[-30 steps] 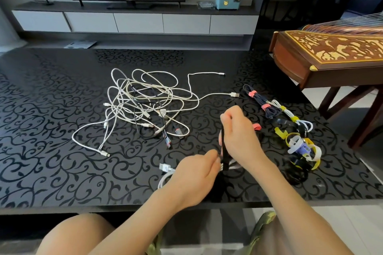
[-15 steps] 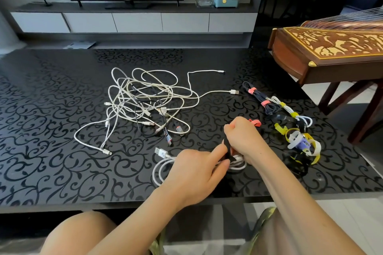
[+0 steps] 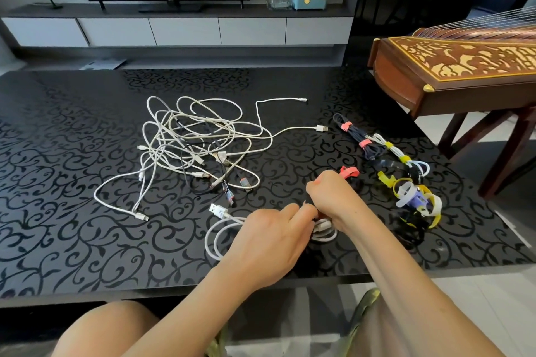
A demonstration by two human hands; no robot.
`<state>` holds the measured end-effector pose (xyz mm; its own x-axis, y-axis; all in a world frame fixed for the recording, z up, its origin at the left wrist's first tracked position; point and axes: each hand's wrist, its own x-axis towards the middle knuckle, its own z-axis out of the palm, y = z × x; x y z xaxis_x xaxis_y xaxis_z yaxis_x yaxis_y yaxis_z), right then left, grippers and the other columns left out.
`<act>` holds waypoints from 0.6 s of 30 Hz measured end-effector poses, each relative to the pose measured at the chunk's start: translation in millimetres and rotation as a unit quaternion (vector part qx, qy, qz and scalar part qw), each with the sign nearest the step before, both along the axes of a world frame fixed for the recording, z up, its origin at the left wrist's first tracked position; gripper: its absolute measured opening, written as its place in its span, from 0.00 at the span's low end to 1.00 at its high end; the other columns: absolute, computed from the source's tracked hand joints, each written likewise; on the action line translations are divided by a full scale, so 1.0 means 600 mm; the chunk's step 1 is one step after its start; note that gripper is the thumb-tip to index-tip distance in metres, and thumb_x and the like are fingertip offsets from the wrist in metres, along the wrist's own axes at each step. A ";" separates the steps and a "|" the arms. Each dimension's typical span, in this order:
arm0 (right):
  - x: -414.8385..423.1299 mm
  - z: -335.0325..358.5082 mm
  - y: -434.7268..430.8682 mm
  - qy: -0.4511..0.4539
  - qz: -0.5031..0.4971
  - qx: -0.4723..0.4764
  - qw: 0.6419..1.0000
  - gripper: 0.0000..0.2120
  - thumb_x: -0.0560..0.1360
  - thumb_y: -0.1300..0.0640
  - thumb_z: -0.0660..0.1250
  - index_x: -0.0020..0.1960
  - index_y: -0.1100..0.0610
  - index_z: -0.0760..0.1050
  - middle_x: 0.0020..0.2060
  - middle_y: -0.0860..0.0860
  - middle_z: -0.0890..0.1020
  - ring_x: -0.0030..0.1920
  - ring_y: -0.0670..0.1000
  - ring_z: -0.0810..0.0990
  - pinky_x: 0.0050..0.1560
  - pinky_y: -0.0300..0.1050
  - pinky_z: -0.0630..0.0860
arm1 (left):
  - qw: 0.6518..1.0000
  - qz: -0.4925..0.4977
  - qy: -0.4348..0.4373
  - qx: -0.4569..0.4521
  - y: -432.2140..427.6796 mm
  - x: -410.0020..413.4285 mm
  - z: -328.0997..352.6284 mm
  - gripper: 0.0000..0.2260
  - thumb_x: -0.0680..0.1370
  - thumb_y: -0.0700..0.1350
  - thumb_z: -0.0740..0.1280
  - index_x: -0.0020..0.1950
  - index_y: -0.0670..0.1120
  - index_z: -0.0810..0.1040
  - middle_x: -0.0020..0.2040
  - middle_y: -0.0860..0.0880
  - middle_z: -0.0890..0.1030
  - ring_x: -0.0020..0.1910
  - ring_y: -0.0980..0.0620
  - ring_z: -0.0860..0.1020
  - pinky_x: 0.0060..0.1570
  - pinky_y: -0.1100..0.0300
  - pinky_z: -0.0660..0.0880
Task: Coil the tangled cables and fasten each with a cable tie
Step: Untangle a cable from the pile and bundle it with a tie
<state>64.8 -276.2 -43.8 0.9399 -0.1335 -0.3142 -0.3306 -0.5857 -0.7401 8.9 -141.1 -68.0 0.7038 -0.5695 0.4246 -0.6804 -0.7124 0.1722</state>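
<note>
Our left hand and right hand pinch the tie round the coil; we should cinch it snug.

Head-worn view, forward-down, close over table

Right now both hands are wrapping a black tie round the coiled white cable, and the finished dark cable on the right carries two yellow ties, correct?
Not quite: in the head view the finished dark cable carries two pink ties, not yellow. The rest holds: left hand and right hand work a black tie at the coiled white cable.
</note>
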 end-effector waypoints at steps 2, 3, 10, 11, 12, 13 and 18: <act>-0.002 0.002 0.000 0.001 0.000 0.011 1.000 0.16 0.78 0.65 0.55 0.32 0.57 0.58 0.23 0.52 0.63 0.12 0.44 0.60 0.16 0.33 0.56 | 1.000 -0.022 0.007 -0.020 0.000 -0.002 0.003 0.04 0.77 0.41 0.61 0.45 0.47 0.66 0.31 0.51 0.72 0.22 0.50 0.66 0.20 0.56 0.64; -0.002 0.003 -0.001 0.004 -0.003 0.019 1.000 0.16 0.78 0.66 0.55 0.32 0.57 0.59 0.22 0.52 0.63 0.12 0.44 0.60 0.15 0.33 0.56 | 0.999 -0.026 0.011 -0.029 -0.002 -0.004 0.006 0.09 0.74 0.38 0.64 0.44 0.47 0.64 0.30 0.51 0.70 0.21 0.50 0.64 0.19 0.57 0.61; 0.018 0.001 -0.002 0.014 -0.056 0.065 0.996 0.10 0.76 0.66 0.57 0.36 0.63 0.69 0.38 0.53 0.66 0.36 0.60 0.74 0.38 0.49 0.70 | 0.992 -0.009 0.060 -0.106 -0.003 -0.002 -0.005 0.17 0.70 0.33 0.65 0.42 0.49 0.58 0.28 0.50 0.68 0.24 0.48 0.68 0.22 0.55 0.69; 0.023 0.001 -0.003 0.010 -0.071 0.069 0.995 0.09 0.76 0.66 0.58 0.37 0.63 0.70 0.47 0.50 0.63 0.50 0.63 0.79 0.39 0.50 0.70 | 0.985 0.000 0.089 -0.146 -0.001 -0.004 -0.003 0.13 0.73 0.36 0.61 0.43 0.50 0.59 0.30 0.48 0.73 0.28 0.46 0.72 0.27 0.50 0.73; 0.027 0.003 -0.005 0.011 -0.079 0.082 0.993 0.10 0.75 0.67 0.58 0.35 0.60 0.67 0.39 0.52 0.63 0.40 0.50 0.60 0.36 0.48 0.67 | 0.971 0.009 0.134 -0.199 0.000 -0.006 -0.003 0.08 0.76 0.40 0.58 0.43 0.51 0.60 0.32 0.48 0.76 0.32 0.46 0.75 0.33 0.48 0.74; 0.032 0.004 -0.007 0.017 -0.084 0.100 0.991 0.13 0.74 0.68 0.58 0.33 0.58 0.62 0.35 0.53 0.61 0.32 0.56 0.66 0.32 0.44 0.64 | 0.947 0.016 0.181 -0.264 0.001 -0.007 -0.001 0.07 0.78 0.42 0.56 0.42 0.52 0.61 0.33 0.50 0.77 0.34 0.47 0.76 0.38 0.47 0.75; 0.023 0.002 0.010 0.026 -0.120 0.214 0.969 0.10 0.76 0.73 0.53 0.39 0.66 0.70 0.27 0.58 0.72 0.18 0.53 0.72 0.18 0.37 0.69 | 0.801 0.029 0.335 -0.496 0.004 0.000 0.018 0.10 0.81 0.35 0.57 0.42 0.46 0.66 0.29 0.50 0.76 0.33 0.47 0.75 0.40 0.52 0.74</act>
<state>78.7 -270.4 -42.7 0.8792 -0.1926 -0.4358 -0.4631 -0.1307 -0.8766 9.0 -138.8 -57.2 0.9759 -0.1448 0.1630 -0.1685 -0.0262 0.9854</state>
